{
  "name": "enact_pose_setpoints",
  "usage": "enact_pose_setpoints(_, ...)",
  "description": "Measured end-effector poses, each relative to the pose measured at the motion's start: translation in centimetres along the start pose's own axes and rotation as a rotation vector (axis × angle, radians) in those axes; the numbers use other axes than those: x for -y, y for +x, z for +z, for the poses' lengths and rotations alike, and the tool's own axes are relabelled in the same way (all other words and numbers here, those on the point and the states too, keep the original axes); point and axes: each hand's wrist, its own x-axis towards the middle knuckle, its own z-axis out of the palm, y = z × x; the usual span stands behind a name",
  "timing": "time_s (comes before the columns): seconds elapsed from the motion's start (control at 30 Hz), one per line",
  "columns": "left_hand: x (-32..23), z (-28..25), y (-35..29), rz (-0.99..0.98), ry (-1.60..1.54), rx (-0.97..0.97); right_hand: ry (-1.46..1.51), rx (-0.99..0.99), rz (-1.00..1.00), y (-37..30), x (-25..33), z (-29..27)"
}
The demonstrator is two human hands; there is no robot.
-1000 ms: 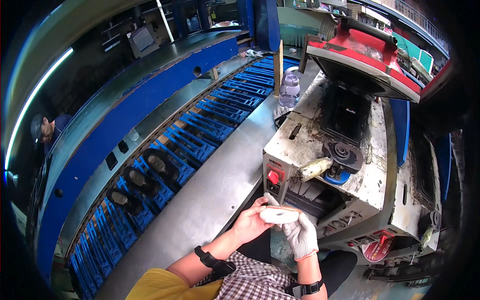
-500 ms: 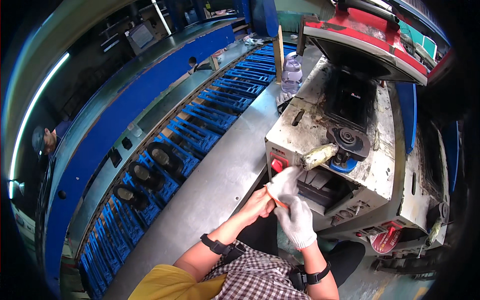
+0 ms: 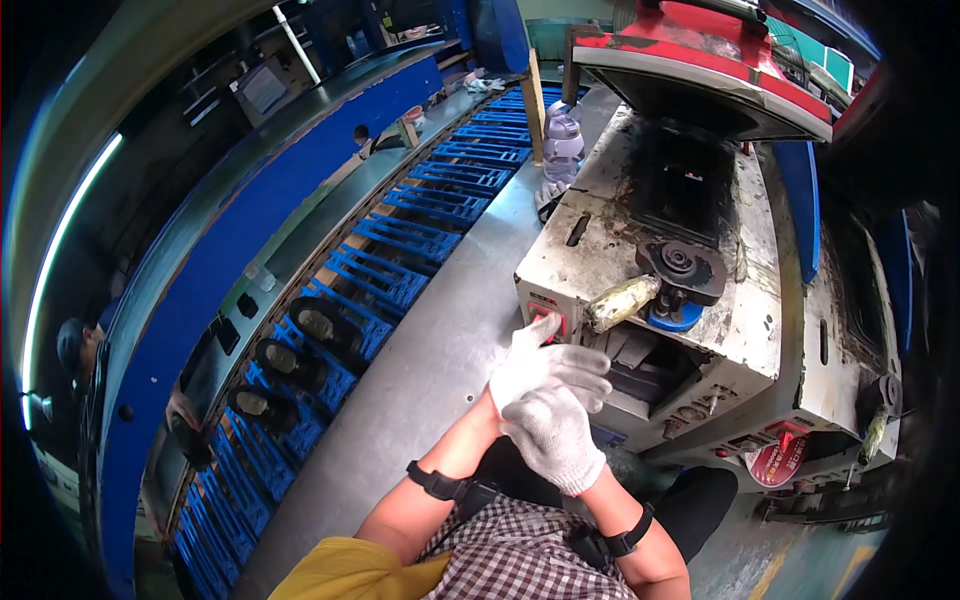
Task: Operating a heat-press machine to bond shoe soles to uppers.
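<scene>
One head-worn fisheye view looks steeply down, close over the worn press machine (image 3: 700, 250) and blue conveyor (image 3: 400, 250).

A factory floor: a grimy press machine (image 3: 690, 250) beside a blue conveyor line (image 3: 400, 250) carrying shoe soles (image 3: 300, 350).

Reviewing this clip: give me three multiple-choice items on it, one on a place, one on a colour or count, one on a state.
1. Where are the hands? A in front of the worn machine B on the blue conveyor C behind the red lid
2. How many dark shoes lie on the blue racks? A one B three C six
3. The machine's red lid is: A raised B shut C missing

Answers: 1 A, the left hand and right hand meet before the machine. 2 B, three shoes show on the racks. 3 A, the lid stands up.
</scene>
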Motion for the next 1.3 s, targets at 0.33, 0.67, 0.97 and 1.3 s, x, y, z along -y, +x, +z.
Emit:
enact_pose_setpoints(0.33,-0.6,4.3,0.1,0.841,0.217,-0.28,-0.072,0.054,-0.027,1.8,1.0,1.5)
enact_pose_setpoints(0.67,-2.6,3.1,-2.9,0.85,-0.492,0.194,0.035,0.001,-0.051,2.7,1.6,2.0)
enact_pose_setpoints(0.97,-2.5,0.9,-3.9,1.29,0.436,-1.038,0.05,0.108,-0.068,1.3,1.4,2.6)
enact_pose_setpoints(1.3,-8.0,-4.5,-16.0,1.01,1.24,-2.012,0.236,0.078,0.546,-10.6,-3.4,-1.7)
